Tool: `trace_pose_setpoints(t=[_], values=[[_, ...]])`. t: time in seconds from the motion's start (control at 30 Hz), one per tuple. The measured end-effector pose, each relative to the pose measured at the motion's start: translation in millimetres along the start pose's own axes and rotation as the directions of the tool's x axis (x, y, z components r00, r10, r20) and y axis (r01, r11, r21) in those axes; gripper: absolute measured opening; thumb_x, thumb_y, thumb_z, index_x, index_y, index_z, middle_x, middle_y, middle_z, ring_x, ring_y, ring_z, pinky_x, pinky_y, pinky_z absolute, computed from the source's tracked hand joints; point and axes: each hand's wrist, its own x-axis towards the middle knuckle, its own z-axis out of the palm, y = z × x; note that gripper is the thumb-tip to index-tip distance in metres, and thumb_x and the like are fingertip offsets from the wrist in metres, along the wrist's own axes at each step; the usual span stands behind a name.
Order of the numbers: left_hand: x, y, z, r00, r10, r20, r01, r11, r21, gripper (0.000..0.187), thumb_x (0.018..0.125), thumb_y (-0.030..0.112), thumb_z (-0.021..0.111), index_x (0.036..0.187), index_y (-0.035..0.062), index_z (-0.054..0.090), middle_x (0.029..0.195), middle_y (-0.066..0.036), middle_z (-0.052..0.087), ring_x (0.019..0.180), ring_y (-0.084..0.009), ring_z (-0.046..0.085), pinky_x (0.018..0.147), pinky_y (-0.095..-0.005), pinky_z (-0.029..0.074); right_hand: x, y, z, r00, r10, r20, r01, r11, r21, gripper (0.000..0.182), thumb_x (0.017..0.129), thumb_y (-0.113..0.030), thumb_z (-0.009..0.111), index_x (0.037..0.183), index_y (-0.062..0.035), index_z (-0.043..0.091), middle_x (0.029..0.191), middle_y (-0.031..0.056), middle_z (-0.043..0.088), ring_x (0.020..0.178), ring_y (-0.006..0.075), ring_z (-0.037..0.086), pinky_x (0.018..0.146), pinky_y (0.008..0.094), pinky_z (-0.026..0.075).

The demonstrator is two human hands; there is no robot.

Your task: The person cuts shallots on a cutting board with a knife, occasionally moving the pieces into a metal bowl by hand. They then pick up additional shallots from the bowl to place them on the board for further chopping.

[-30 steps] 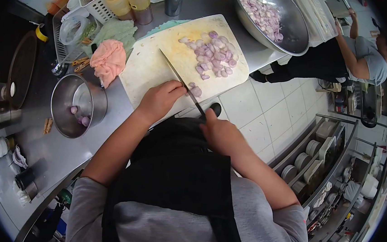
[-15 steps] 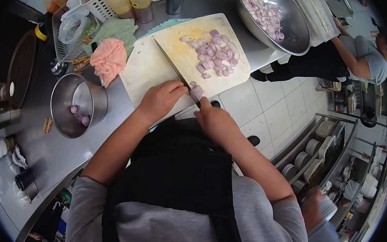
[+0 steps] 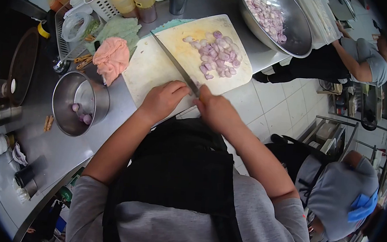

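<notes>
My right hand (image 3: 215,112) is closed round the handle of a long knife (image 3: 173,60), whose blade slants up and left across the white cutting board (image 3: 145,67). Close by, my left hand (image 3: 164,100) rests at the board's near edge with its fingers curled beside the blade; whatever they hold is hidden. Beyond the blade lies a pile of sliced shallots (image 3: 220,55) on the board. Farther back, a large steel bowl (image 3: 295,36) contains more sliced shallots. A steel pot (image 3: 68,120) on my left has a few whole shallots (image 3: 86,119) at its bottom.
A pink cloth (image 3: 111,60) and a green cloth (image 3: 118,31) lie left of the board. Squeeze bottles (image 3: 144,1) and a white basket (image 3: 107,9) stand behind. One co-worker (image 3: 362,59) is at the far right, another (image 3: 334,186) nearer at lower right.
The knife has shifted slightly up and left along its length. Slices beside the blade near my right hand no longer show. At lower right, a co-worker has come further into view.
</notes>
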Motion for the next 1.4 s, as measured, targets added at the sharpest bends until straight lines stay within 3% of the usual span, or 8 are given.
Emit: trace_pose_setpoints(t=[0.23, 0.5, 0.63, 0.7, 0.83, 0.93, 1.27, 1.4], values=[[0.8, 10.5, -7.0, 0.999, -0.032, -0.026, 0.035, 0.994, 0.108, 0.028, 0.08, 0.002, 0.065, 0.108, 0.0072, 0.067, 0.104, -0.007, 0.066, 0.091, -0.0253, 0.069, 0.073, -0.0356, 0.057, 3.3, 16.2, -51.0, 0.989, -0.028, -0.143, 0.026, 1.0, -0.016, 0.031, 0.097, -0.027, 0.064, 0.107, -0.0043, 0.046, 0.07, 0.0232, 0.065, 0.07, 0.0453, 0.066, 0.062, 0.0531, 0.051], [-32.5, 48.9, -107.1, 0.924, 0.018, -0.381, 0.093, 0.958, 0.271, 0.028, 0.075, -0.007, 0.068, 0.1, 0.006, 0.071, 0.096, -0.01, 0.066, 0.082, -0.0271, 0.066, 0.073, -0.0343, 0.053, -33.0, 32.7, -19.6, 0.966, -0.162, 0.201, 0.171, 0.985, -0.028, 0.032, 0.099, -0.031, 0.059, 0.11, -0.0038, 0.047, 0.071, 0.0228, 0.066, 0.07, 0.0433, 0.067, 0.064, 0.0542, 0.053], [-51.9, 18.5, -189.5, 0.798, -0.243, -0.551, 0.487, 0.799, 0.353, 0.021, 0.079, -0.003, 0.07, 0.099, 0.0028, 0.068, 0.093, -0.012, 0.067, 0.085, -0.0283, 0.066, 0.074, -0.0361, 0.052, -16.0, 67.6, -41.6, 0.986, -0.084, 0.147, 0.098, 0.991, -0.093, 0.032, 0.099, -0.031, 0.059, 0.112, -0.0052, 0.047, 0.074, 0.023, 0.067, 0.073, 0.0446, 0.067, 0.066, 0.055, 0.052], [-67.1, -8.5, -216.5, 0.479, -0.842, -0.247, 0.878, 0.458, 0.142, 0.031, 0.077, -0.001, 0.072, 0.107, 0.0058, 0.065, 0.106, -0.015, 0.066, 0.095, -0.0347, 0.066, 0.081, -0.0403, 0.053, -9.0, 79.1, -58.2, 0.998, -0.049, 0.05, 0.055, 0.992, -0.111, 0.032, 0.098, -0.031, 0.06, 0.113, -0.0059, 0.048, 0.074, 0.0235, 0.067, 0.073, 0.0451, 0.066, 0.066, 0.0549, 0.052], [-91.9, -27.1, -203.9, 0.645, -0.763, 0.037, 0.67, 0.587, 0.454, 0.041, 0.077, 0.001, 0.074, 0.114, 0.0125, 0.061, 0.118, -0.017, 0.061, 0.105, -0.0397, 0.062, 0.09, -0.0445, 0.051, -1.6, 78.6, -74.2, 0.998, -0.024, 0.055, 0.031, 0.991, -0.13, 0.033, 0.098, -0.032, 0.061, 0.113, -0.005, 0.048, 0.074, 0.0242, 0.066, 0.073, 0.0454, 0.066, 0.064, 0.0541, 0.052], [-95.9, -49.9, -201.3, 0.395, -0.905, 0.16, 0.752, 0.418, 0.509, 0.049, 0.072, 0.004, 0.079, 0.114, 0.015, 0.055, 0.12, -0.017, 0.054, 0.113, -0.0407, 0.058, 0.095, -0.0475, 0.049, -7.9, 65.0, -64.4, 0.993, -0.101, 0.056, 0.106, 0.99, -0.09, 0.032, 0.097, -0.031, 0.062, 0.11, -0.0056, 0.048, 0.072, 0.024, 0.066, 0.072, 0.0451, 0.067, 0.063, 0.054, 0.052], [-102.8, -51.2, -207.2, 0.353, -0.932, 0.081, 0.753, 0.335, 0.567, 0.039, 0.076, 0.0, 0.074, 0.11, 0.0116, 0.058, 0.116, -0.018, 0.058, 0.105, -0.0416, 0.064, 0.093, -0.0464, 0.051, -14.6, 44.4, -39.3, 0.995, 0.0, 0.102, 0.004, 0.999, -0.04, 0.033, 0.099, -0.032, 0.06, 0.108, -0.0032, 0.047, 0.075, 0.0254, 0.067, 0.074, 0.045, 0.067, 0.064, 0.0539, 0.053], [-107.0, -37.1, -225.7, 0.569, -0.82, 0.071, 0.74, 0.547, 0.39, 0.031, 0.083, -0.001, 0.066, 0.112, 0.0087, 0.066, 0.111, -0.02, 0.064, 0.105, -0.0381, 0.063, 0.093, -0.0432, 0.05, -18.2, 47.4, -34.9, 0.997, -0.002, 0.077, 0.0, 1.0, 0.026, 0.032, 0.099, -0.028, 0.06, 0.109, -0.0017, 0.046, 0.077, 0.0269, 0.067, 0.075, 0.0469, 0.067, 0.066, 0.0542, 0.053]])
